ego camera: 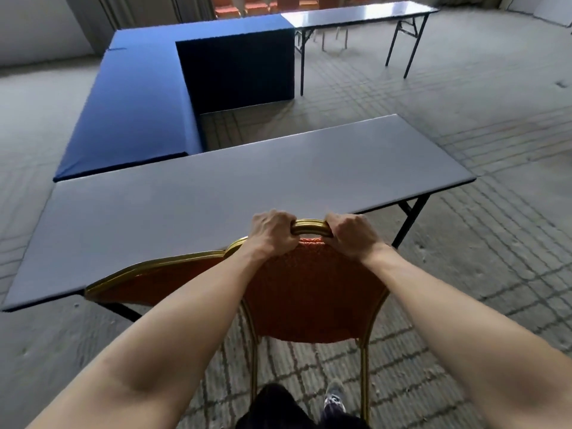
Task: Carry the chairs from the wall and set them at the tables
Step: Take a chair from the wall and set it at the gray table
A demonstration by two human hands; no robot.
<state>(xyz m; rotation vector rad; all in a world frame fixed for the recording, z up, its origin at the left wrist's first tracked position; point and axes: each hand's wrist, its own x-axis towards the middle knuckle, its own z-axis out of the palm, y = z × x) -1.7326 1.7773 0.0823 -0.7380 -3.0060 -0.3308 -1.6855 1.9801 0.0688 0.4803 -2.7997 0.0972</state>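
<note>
Chair (pixel 309 289) with an orange patterned back and a gold metal frame is between the person and the near long edge of the grey table (pixel 216 193), its backrest towards the camera. A gold loop handle (pixel 309 226) tops the back. The seat is hidden behind the backrest (whether the legs touch the carpet cannot be told). A second gold-edged orange shape (pixel 148 277) to the left is partly covered by the left forearm. Left hand (pixel 272 235) and right hand (pixel 351 238) each curl tightly round the loop handle, bare gold bar between them.
</note>
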